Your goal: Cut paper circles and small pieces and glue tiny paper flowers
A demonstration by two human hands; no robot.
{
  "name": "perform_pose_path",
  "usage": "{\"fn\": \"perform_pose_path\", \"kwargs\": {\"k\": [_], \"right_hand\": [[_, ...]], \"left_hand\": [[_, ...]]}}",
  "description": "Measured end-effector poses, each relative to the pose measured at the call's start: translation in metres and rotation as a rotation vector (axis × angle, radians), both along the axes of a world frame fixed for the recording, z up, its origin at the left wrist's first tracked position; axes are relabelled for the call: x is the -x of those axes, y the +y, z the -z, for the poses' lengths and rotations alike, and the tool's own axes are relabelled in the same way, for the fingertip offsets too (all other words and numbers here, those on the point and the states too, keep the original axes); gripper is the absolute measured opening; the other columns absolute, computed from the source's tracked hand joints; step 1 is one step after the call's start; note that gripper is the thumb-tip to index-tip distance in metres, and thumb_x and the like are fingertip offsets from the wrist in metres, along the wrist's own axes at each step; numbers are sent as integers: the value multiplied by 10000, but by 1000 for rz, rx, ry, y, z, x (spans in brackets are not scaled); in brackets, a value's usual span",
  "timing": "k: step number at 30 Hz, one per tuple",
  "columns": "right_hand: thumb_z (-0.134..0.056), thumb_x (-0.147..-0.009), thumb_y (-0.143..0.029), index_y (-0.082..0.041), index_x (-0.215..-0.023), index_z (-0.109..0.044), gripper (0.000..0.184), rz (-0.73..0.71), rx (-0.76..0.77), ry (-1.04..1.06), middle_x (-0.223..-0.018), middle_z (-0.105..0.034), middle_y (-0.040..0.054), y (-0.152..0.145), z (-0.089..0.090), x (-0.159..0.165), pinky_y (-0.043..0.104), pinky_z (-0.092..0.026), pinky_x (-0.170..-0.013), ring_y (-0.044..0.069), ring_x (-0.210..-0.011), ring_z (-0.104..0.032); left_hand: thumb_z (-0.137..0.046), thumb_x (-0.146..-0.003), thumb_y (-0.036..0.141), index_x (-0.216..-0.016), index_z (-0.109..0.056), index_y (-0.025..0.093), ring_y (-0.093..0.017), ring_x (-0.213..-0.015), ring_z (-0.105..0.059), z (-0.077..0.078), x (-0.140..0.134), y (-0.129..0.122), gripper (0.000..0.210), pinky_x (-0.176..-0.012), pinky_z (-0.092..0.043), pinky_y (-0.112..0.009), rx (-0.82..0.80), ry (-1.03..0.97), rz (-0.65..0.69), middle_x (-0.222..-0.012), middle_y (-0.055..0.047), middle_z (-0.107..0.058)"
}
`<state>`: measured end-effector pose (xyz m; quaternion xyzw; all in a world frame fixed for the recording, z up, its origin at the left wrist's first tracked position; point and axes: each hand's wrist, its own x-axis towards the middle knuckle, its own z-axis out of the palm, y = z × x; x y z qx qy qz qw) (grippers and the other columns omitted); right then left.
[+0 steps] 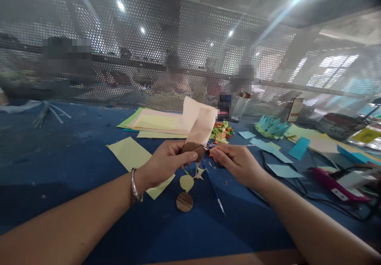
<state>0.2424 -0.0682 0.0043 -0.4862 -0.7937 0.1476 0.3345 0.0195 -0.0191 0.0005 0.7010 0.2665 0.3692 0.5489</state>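
My left hand (166,161) pinches a brown disc (188,149) together with a pale pink paper strip (202,126), which stands up behind the disc. Thumb and fingers of my right hand (235,161) are closed on a thin tool (207,148); its tip meets the disc's right edge, and its kind is mostly hidden. Below the hands lie a yellow-green round paper cutout (186,182), a small star-like paper piece (200,173) and a wood-grained disc (184,202). A blue paintbrush (216,195) rests just right of them.
Stacked coloured sheets (157,122) and paper scraps (223,130) lie behind my hands. To the right are blue paper pieces (284,170), a folded paper crown shape (270,126), a magenta power strip (336,183) and black cables (321,201). A perforated metal screen (133,58) closes the back.
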Motion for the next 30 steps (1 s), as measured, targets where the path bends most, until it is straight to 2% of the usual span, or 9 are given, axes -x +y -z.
{"fn": "perform_pose_path", "kwargs": {"k": [20, 25, 30], "right_hand": [[-377, -1047, -480, -194, -694, -488, 467, -9, -13, -29, -639, -478, -17, 2, 6, 0, 280, -314, -590, 124, -596, -444], [-377, -1049, -477, -195, -698, -476, 461, 3, -17, -20, -635, -452, -28, 4, 8, 0, 277, -300, -583, 119, -591, -415], [-377, -1050, -477, -194, -700, -475, 461, -26, -15, 17, -650, -462, -23, 4, 7, 1, 270, -317, -589, 119, -606, -423]], "left_hand": [[-671, -870, 225, -894, -729, 156, -89, -645, -509, 1, 0, 5, 93, -585, -389, -219, 10, 31, 82, -798, -19, -676], [-712, -869, 250, -954, -687, 161, -91, -694, -535, 7, -1, 5, 126, -627, -409, -219, 20, -58, 83, -828, -6, -665], [-745, -851, 261, -980, -727, 163, -93, -701, -530, 12, -2, 6, 163, -657, -407, -234, 75, -126, 111, -820, 1, -659]]}}
